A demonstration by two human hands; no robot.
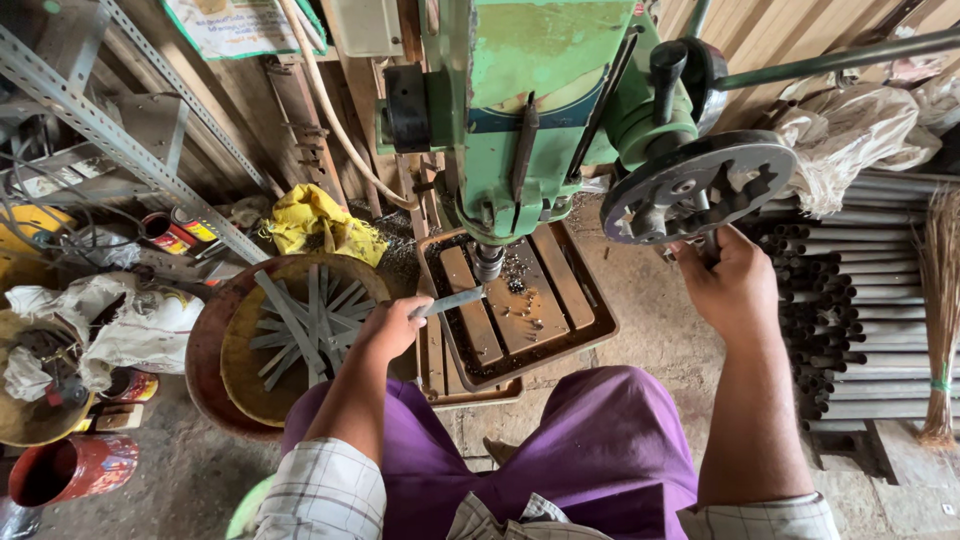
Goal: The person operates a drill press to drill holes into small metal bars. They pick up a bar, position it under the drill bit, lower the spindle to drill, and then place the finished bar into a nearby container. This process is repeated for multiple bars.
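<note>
At far left, cans, sacks and a red pot sit on the floor, apart from the work. Next to them a round basin holds a loose heap of flat metal strips — whether these are drilled or waiting cannot be told, since no holes show at this size.

The left hand is closed around one end of a single metal strip. The strip reaches right, its far end lying just under the drill bit of the green drill press, over the wooden block in the tray. Metal shavings lie scattered on the block, so drilling has by appearance been done here. Judged from the strip's position, this piece is placed for a hole, not yet finished.

The right hand is clamped on a handle at the feed wheel; the fingers are partly hidden behind the wheel.

Whether the bit touches the strip or is turning cannot be made out. A stack of pipes and a broom at right are cut by the frame edge.
</note>
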